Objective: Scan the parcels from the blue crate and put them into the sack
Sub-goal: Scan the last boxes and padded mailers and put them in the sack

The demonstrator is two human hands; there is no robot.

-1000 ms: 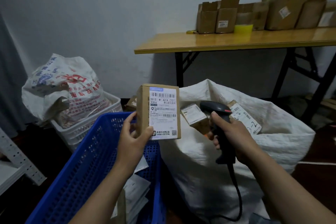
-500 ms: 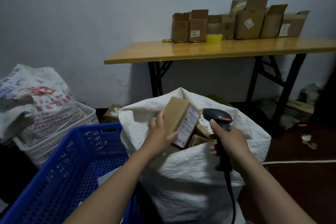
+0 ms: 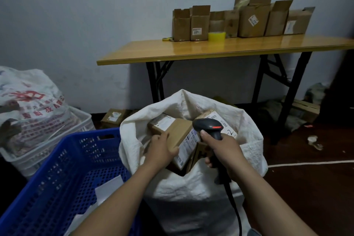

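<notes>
Since a moment ago, left hand (image 3: 161,149) lowered the gripped parcel (image 3: 183,141) into the white sack (image 3: 191,193), among other parcels (image 3: 162,123). Right hand (image 3: 223,149) grips the scanner (image 3: 209,126). Blue crate (image 3: 57,178) holds flat white packets (image 3: 109,190).

Sack (image 3: 191,197): white woven plastic cloth, coarse, matt.
Parcel (image 3: 179,134): brown cardboard, matt, smooth; white paper label, faint sheen.
Blue crate (image 3: 57,178): moulded perforated plastic, smooth, slight gloss.
Scanner (image 3: 208,126): black plastic, satin.
Table (image 3: 210,50): yellow wood-look top, glossy, reflective; black metal legs, matt.
</notes>
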